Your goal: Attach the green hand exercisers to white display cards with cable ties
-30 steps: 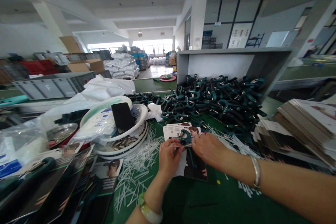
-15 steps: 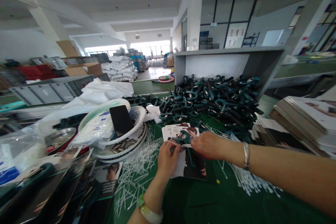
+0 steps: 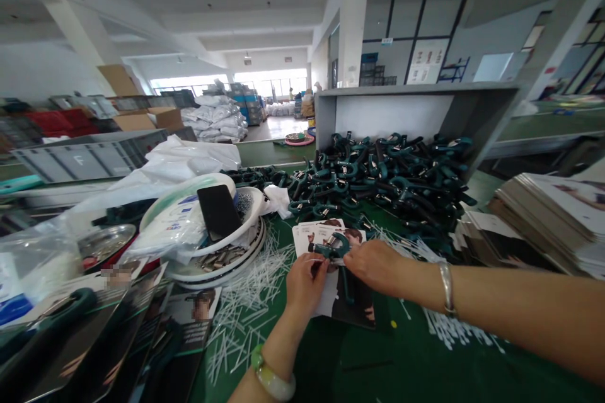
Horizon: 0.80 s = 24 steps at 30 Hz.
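Note:
A dark green hand tool [image 3: 348,286] with a C-shaped head and small metal parts lies on a printed backing card [image 3: 354,310], over several more cards fanned out on the green table. At the left of the tool's head, my left hand [image 3: 303,283] is closed, thumb and finger pinching a thin white cable tie [image 3: 312,259]. My right hand [image 3: 373,264] is closed too, its fingertips against the tool's right side, where the tie seems to end; the grip itself is partly hidden. Loose white cable ties [image 3: 250,289] are scattered left of the cards.
Many like tools [image 3: 378,176] are heaped before a grey shelf box [image 3: 416,91]. Stacked cards [image 3: 553,220] stand at right, near a bundle of ties [image 3: 458,330]. Left are bowls of metal parts [image 3: 220,259], a phone [image 3: 218,211] and carded tools [image 3: 70,340].
The tool's head and the card have shifted slightly to the right, with both hands still at the tool. My right fingers have drawn in more tightly.

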Available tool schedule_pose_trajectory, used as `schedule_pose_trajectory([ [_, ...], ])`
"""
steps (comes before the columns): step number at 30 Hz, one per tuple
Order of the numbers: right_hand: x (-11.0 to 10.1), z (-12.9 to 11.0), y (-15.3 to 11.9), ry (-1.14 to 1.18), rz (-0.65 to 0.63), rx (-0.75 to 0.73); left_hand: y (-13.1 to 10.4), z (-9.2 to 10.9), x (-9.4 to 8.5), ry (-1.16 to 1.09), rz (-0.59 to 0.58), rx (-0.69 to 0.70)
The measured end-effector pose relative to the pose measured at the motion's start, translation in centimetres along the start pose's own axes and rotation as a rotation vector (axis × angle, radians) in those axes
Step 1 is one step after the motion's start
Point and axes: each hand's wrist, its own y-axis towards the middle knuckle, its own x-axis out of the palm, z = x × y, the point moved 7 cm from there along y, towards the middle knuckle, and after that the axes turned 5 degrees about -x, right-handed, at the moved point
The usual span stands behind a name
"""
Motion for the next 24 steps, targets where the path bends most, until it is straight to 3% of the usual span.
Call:
schedule_pose_trajectory([
  [10,-0.7,0.0,-0.3,0.006,-0.042,-0.097,-0.5,0.6,-0.1,0.116,-0.004,-0.024],
  [15,-0.5,1.0,-0.5,0.06,-0.216,-0.026,-0.8,1.2,0.3,0.196,-0.021,0.009],
  [20,-1.0,0.9,-0.8,0.046,-0.127,-0.022,-0.7,1.6,0.3,0.166,-0.045,0.022],
  [24,-1.1,2.9,-2.0,0.093,-0.164,0.124,-0.6,1.3,-0.3,-0.01,-0.003,0.079],
])
